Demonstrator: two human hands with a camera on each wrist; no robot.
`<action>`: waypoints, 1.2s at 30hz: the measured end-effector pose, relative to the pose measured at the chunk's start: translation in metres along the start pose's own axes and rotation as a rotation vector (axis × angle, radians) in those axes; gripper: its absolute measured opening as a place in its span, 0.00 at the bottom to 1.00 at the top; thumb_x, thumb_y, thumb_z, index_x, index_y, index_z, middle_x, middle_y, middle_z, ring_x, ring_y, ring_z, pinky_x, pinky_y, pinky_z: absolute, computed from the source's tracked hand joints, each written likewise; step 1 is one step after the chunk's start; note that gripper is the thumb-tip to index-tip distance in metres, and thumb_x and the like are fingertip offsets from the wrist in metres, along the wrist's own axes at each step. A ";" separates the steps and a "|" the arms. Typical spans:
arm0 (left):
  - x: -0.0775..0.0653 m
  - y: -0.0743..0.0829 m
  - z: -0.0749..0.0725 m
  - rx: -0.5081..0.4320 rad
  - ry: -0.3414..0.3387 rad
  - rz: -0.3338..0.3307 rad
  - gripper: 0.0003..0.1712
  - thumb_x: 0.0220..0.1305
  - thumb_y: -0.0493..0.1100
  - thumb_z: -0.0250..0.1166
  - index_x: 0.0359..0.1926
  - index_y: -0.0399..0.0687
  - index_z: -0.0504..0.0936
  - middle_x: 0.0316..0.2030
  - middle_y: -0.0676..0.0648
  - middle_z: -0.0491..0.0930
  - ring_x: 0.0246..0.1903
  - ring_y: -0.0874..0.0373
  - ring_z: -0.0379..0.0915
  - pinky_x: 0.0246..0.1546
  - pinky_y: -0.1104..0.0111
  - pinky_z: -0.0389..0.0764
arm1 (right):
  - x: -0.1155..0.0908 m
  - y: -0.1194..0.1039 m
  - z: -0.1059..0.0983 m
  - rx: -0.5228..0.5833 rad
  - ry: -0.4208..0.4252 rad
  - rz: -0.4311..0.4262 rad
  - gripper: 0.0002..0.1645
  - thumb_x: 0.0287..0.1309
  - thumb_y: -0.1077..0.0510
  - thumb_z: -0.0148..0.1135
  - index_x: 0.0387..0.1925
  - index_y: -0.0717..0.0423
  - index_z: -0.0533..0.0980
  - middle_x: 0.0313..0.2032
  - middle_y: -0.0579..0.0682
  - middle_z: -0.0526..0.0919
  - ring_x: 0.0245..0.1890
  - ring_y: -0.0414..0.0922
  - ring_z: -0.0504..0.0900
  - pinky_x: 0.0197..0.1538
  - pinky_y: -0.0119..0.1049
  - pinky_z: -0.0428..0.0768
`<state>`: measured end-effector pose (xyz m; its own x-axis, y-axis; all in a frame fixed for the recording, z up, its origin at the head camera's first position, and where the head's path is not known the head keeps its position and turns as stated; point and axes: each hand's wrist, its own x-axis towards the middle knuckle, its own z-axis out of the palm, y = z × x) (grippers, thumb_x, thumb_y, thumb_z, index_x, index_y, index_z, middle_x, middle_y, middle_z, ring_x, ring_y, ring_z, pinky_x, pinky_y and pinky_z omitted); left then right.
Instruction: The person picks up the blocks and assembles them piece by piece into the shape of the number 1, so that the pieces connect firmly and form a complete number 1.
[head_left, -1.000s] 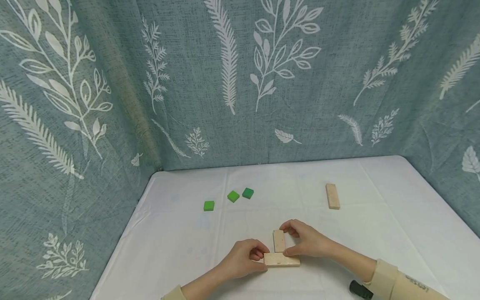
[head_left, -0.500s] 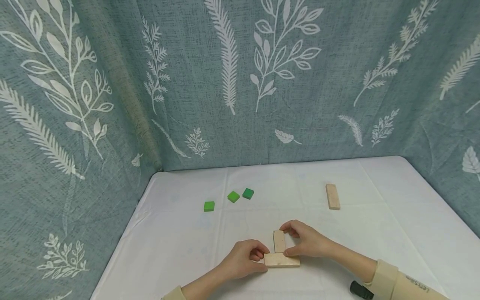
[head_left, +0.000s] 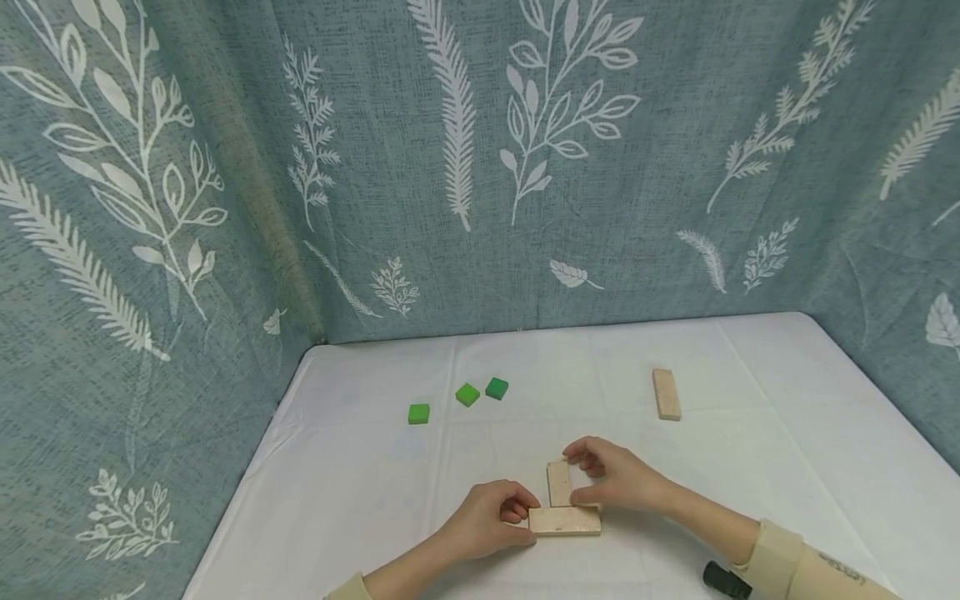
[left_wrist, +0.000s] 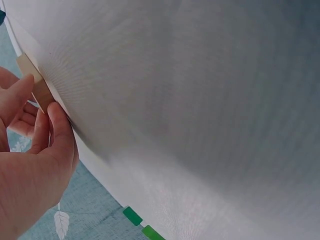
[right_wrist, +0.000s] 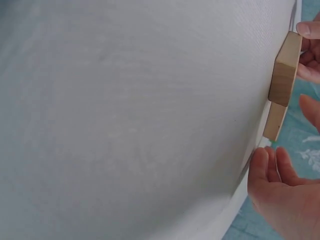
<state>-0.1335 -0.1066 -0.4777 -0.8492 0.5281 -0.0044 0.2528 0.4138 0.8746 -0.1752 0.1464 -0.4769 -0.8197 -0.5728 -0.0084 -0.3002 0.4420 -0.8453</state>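
Two plain wooden blocks lie flat in the head view, forming an upside-down T. The crosswise wooden block (head_left: 564, 522) is nearest the person; the other wooden block (head_left: 558, 484) runs away from its far edge. My left hand (head_left: 487, 518) pinches the left end of the crosswise block, thumb at its near corner and fingers at the far one. My right hand (head_left: 626, 477) hovers just right of the second block, fingers loosely bent. In the right wrist view a gap shows between the right fingertips (right_wrist: 259, 157) and both wooden blocks (right_wrist: 285, 70).
Three small green tiles lie further back: a light green one (head_left: 418, 414), another light green one (head_left: 467, 395) and a darker one (head_left: 497, 388). A third wooden block (head_left: 666, 394) lies at the back right. A black object (head_left: 726, 579) sits by the right sleeve.
My right hand has drawn slightly right, off the second wooden block. My left hand and both blocks stay where they were.
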 end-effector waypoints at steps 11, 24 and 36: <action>0.001 0.001 0.001 -0.007 -0.002 -0.024 0.16 0.46 0.30 0.75 0.38 0.40 0.82 0.29 0.53 0.77 0.30 0.67 0.73 0.35 0.76 0.79 | -0.005 0.003 -0.005 0.057 0.028 -0.012 0.31 0.53 0.58 0.72 0.56 0.65 0.70 0.51 0.55 0.77 0.49 0.52 0.75 0.54 0.41 0.78; 0.001 0.002 0.000 -0.013 -0.001 -0.041 0.16 0.46 0.30 0.75 0.39 0.39 0.82 0.29 0.53 0.77 0.30 0.66 0.73 0.34 0.77 0.78 | -0.009 0.004 -0.013 0.068 0.079 -0.010 0.30 0.54 0.59 0.71 0.56 0.65 0.71 0.51 0.57 0.77 0.48 0.53 0.76 0.52 0.38 0.79; -0.001 0.000 0.001 -0.012 0.011 -0.031 0.17 0.45 0.30 0.76 0.39 0.39 0.83 0.30 0.53 0.77 0.31 0.66 0.73 0.35 0.75 0.79 | -0.012 0.010 -0.027 0.031 0.155 0.039 0.31 0.53 0.56 0.72 0.56 0.64 0.71 0.52 0.59 0.77 0.51 0.54 0.74 0.52 0.37 0.79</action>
<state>-0.1326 -0.1061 -0.4778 -0.8617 0.5067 -0.0263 0.2207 0.4209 0.8798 -0.1814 0.1767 -0.4707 -0.8967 -0.4410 0.0388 -0.2533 0.4393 -0.8619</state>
